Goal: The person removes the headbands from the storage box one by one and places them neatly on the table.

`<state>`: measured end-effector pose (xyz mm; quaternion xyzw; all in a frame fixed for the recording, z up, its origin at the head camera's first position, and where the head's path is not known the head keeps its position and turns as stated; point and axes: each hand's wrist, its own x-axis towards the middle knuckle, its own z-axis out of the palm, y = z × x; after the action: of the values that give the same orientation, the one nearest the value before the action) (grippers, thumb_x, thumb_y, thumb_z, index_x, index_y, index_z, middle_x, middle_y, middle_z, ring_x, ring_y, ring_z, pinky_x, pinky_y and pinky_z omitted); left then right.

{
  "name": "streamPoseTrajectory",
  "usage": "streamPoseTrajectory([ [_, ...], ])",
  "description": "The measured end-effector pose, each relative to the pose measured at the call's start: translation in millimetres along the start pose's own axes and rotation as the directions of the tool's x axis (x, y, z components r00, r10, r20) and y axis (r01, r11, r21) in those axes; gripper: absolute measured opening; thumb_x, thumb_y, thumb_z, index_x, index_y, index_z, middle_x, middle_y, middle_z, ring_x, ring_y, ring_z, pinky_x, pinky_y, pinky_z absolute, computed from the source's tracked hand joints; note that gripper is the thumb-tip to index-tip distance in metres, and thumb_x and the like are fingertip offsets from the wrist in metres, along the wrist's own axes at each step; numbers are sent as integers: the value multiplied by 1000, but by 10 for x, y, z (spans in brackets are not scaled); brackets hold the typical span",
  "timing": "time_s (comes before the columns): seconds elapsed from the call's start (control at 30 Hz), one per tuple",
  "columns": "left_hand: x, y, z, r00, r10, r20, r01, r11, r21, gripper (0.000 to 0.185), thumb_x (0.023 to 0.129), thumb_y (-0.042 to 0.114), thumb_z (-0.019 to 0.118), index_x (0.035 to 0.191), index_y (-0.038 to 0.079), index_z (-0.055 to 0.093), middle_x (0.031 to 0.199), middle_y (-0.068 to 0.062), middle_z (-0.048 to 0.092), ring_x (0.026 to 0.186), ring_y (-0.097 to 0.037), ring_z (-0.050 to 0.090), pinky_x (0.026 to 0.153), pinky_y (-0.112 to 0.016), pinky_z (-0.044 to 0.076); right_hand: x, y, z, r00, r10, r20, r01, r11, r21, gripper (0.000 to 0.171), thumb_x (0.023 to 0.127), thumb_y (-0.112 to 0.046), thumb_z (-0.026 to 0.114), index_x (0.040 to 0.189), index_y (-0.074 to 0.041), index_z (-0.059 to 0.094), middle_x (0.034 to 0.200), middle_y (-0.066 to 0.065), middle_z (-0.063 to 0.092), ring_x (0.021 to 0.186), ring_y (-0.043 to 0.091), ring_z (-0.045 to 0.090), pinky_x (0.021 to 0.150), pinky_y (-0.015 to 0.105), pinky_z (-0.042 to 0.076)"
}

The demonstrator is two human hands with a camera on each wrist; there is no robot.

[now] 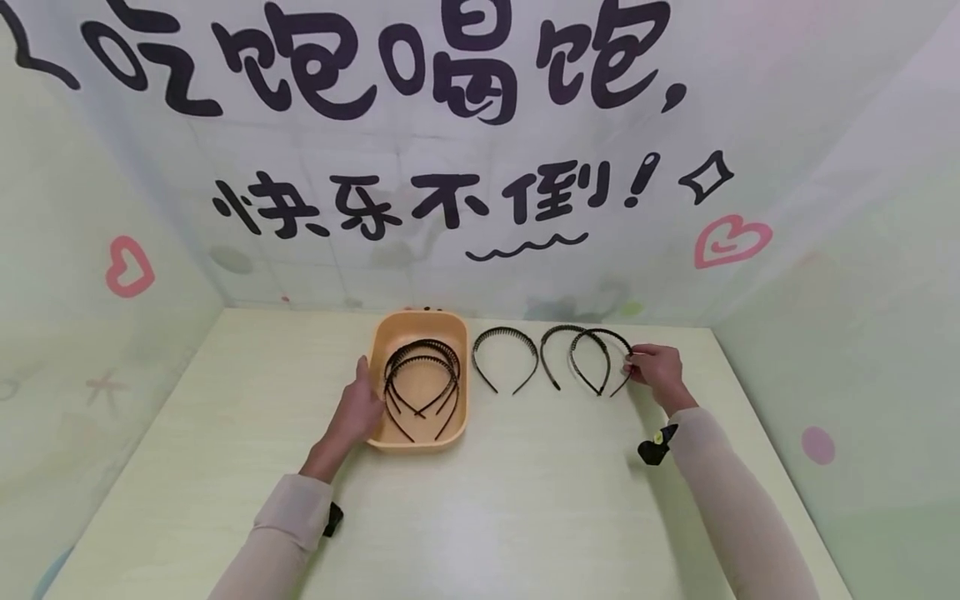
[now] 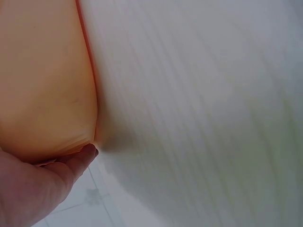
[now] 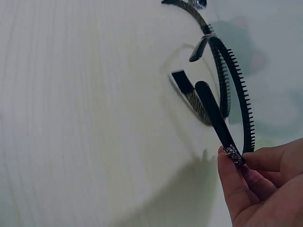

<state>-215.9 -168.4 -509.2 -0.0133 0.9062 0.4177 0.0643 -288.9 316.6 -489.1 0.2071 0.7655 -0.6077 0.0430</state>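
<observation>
My right hand [image 1: 656, 371] pinches a thin black headband [image 1: 600, 332] by one arm, near a glittery patch that shows in the right wrist view. The toothed arc of that headband overlaps another dark headband [image 1: 551, 337] in the head view. My left hand [image 1: 356, 408] holds the left side of an orange plastic tray [image 1: 384, 333]; in the left wrist view its fingers [image 2: 78, 163] lie at the tray's outer edge. Inside the tray, several black toothed headbands [image 1: 423, 360] overlap one another. Just right of the tray lies a single black headband [image 1: 504, 332].
Everything lies on a pale table [image 1: 480, 517]. A white wall [image 1: 450, 283] with large black lettering rises along the table's back edge, and side walls [image 1: 847, 358] stand at left and right.
</observation>
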Motion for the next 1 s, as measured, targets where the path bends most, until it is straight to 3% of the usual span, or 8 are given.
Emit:
streamPoseTrajectory([
  [0.23,14,16,0,1000,15,-12,-14,1000,18,77,91,-6,36,153,-10,-8,72,-18,58,52,-19,50,52,-32,43,20,70,-229,999,22,-28,-22,1000,0,43,94,2,57,136,13,52,77,-1,69,65,7,68,63,22,56],
  [0.5,-9,9,1,1000,7,3,-7,1000,4,76,92,-5,34,153,-9,-10,66,-13,54,48,-16,46,47,-31,40,66,102,-391,996,62,-59,-59,998,36,45,94,4,57,137,14,49,69,-5,67,61,6,67,62,22,57],
  [1.0,-11,8,-5,1000,-6,-3,6,1000,15,79,91,-6,40,153,-9,-9,64,-9,51,51,-17,47,50,-30,41,144,131,-536,993,86,-79,-85,996,19,46,94,2,56,139,11,49,69,-7,67,62,6,68,62,23,57],
])
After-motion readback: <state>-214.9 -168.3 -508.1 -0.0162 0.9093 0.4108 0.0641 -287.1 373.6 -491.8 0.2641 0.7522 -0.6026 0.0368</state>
